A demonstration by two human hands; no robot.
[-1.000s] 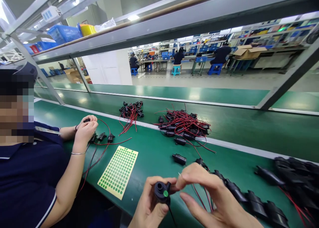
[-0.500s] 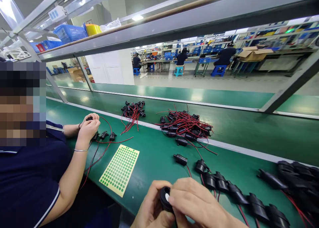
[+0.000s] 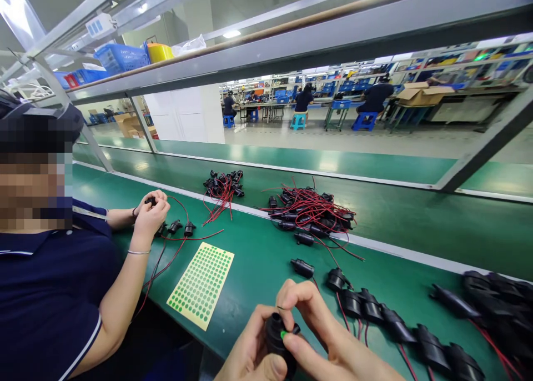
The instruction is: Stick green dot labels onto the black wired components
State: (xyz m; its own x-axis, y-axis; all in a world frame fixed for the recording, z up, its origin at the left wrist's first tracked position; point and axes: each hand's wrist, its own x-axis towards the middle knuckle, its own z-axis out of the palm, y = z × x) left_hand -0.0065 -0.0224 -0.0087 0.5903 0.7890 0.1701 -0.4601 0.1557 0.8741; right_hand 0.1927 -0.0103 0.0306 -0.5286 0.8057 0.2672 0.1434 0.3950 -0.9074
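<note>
My left hand [image 3: 245, 350] is wrapped around a small black pump [image 3: 275, 336], a ribbed cylinder with its nozzle end up. A round green sticker [image 3: 283, 334] shows on the pump's side, close to the side spout. My right hand [image 3: 318, 331] is closed in at that spot, its thumb tip at the sticker and its bent forefinger just above. Whether the sticker is fully stuck down is not visible. To the left, a sheet of green dot stickers [image 3: 202, 286] lies flat on the green bench.
Black pumps [image 3: 370, 305] with red and black wires form a row at right, beside a darker pile [image 3: 499, 303]. A tangled heap [image 3: 312, 206] and a smaller one [image 3: 224, 184] lie further back. A co-worker [image 3: 54, 281] at left handles a similar part. A shelf [image 3: 250, 53] crosses overhead.
The pump has been turned, and its nozzle now points up instead of its pale-centred end showing. My right fingers have lifted and bent, and a green sticker shows at the thumb.
</note>
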